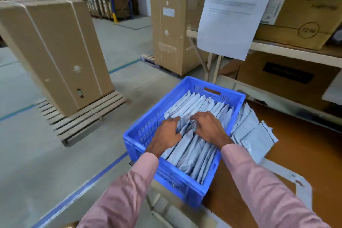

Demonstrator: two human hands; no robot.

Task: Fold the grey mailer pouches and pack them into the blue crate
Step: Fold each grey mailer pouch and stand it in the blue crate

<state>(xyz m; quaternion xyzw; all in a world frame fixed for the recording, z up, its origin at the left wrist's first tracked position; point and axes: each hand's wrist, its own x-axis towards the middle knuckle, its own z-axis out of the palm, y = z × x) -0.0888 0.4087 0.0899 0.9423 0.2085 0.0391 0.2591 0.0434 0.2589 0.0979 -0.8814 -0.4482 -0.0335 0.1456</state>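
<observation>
Left hand: we see the left hand (167, 132) low in the centre of the frame, palm down inside the blue crate (140, 140), fingers bent and pressing into the grey mailer pouches (190, 150); whether it truly grips one we cannot tell.
Right hand: the right hand (210, 127) sits just beside the left, fingers curled down over the tops of the same pouches, knuckles raised; the fingertips sink into the crumpled plastic between the two hands.
Arm pose: both forearms reach forward from the bottom of the frame and converge over the crate, wrists slightly bent downward, in pink long sleeves (259, 181) of a finely woven cloth.
Pouches in crate: we count many folded pouches standing on edge in rows that run from the near wall to the far wall; they are smooth, slightly glossy grey plastic with creased edges.
Loose pouches: a fanned pile of flat grey pouches (253, 133) lies just right of the crate, touching its right wall.
Crate: rigid blue plastic, rectangular, with slotted walls and a handle cut-out in the far wall.
Surface: brown surface (305, 153), matte, in the lower right, carrying crate and loose pile.
Surroundings: tall strapped cardboard boxes (55, 52) on a wooden pallet at upper left, a hanging printed sheet (235, 11) at upper right.
</observation>
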